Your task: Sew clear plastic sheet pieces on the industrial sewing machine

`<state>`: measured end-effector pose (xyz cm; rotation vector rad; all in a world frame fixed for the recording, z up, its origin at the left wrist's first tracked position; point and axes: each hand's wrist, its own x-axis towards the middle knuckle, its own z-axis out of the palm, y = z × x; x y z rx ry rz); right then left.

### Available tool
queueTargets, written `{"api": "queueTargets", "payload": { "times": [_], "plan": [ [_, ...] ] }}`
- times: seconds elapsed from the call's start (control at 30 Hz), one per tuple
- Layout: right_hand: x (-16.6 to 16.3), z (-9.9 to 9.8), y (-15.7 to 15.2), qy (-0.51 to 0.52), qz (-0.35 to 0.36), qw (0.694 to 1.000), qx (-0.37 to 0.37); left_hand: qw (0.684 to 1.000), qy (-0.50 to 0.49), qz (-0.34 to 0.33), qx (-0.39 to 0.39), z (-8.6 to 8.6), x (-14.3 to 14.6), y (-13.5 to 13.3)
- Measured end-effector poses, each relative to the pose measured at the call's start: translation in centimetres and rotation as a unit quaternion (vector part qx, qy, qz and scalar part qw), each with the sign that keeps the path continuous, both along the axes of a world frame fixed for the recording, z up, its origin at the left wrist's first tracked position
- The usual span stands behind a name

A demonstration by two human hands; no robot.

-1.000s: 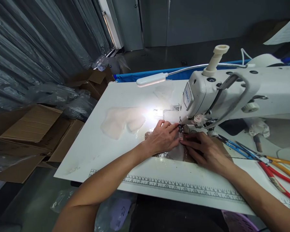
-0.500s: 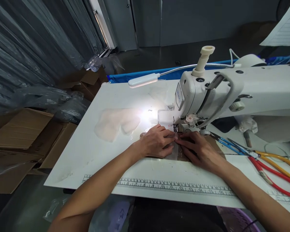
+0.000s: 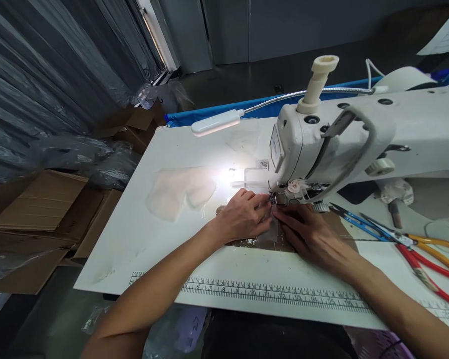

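Observation:
Beneath the needle area of a white sewing machine (image 3: pixel 295 134) lies a thin sheer piece of fabric (image 3: pixel 272 233), over a brown surface (image 3: pixel 284 245). My left hand (image 3: pixel 245 215) rests on it just left of the presser foot (image 3: pixel 274 198), its bent fingers holding the fabric down. From the right, my right hand (image 3: pixel 305 230) grips the fabric's edge with fingertips close together, just in front of the foot. The two hands' fingertips nearly meet. My fingers hide part of the fabric and the exact grip.
Pale sheer pieces (image 3: pixel 172 192) lie left on the white table (image 3: pixel 115 244). A lit lamp (image 3: pixel 217 123) hangs over it. Blue-handled snips (image 3: pixel 362 223) and red-and-yellow-handled scissors (image 3: pixel 422 254) lie at the right. A printed ruler (image 3: pixel 254 290) runs along the front edge. Cardboard boxes (image 3: pixel 41 204) stand left.
The camera view has shifted slightly, so the machine looks larger and the tools sit farther right. Both hands stay beside the presser foot, with only slight finger movement.

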<state>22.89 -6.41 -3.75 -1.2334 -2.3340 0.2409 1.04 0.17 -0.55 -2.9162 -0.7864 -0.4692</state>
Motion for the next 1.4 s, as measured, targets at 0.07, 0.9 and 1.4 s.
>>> {"api": "queueTargets", "payload": {
  "times": [0.07, 0.9, 1.4],
  "plan": [
    [-0.1, -0.1, 0.1, -0.003, -0.006, 1.000, 0.000, 1.000, -0.002, 0.009, -0.001, 0.0, 0.1, 0.2],
    [1.9, 2.9, 1.9, 0.104, -0.061, 0.975, -0.187, 0.998, -0.046, -0.040, -0.033, 0.6, -2.4, 0.6],
    [0.6, 2.4, 2.2, 0.063, -0.101, 0.985, -0.122, 0.987, -0.107, -0.098, -0.074, 0.6, -2.1, -1.2]
  ]
}}
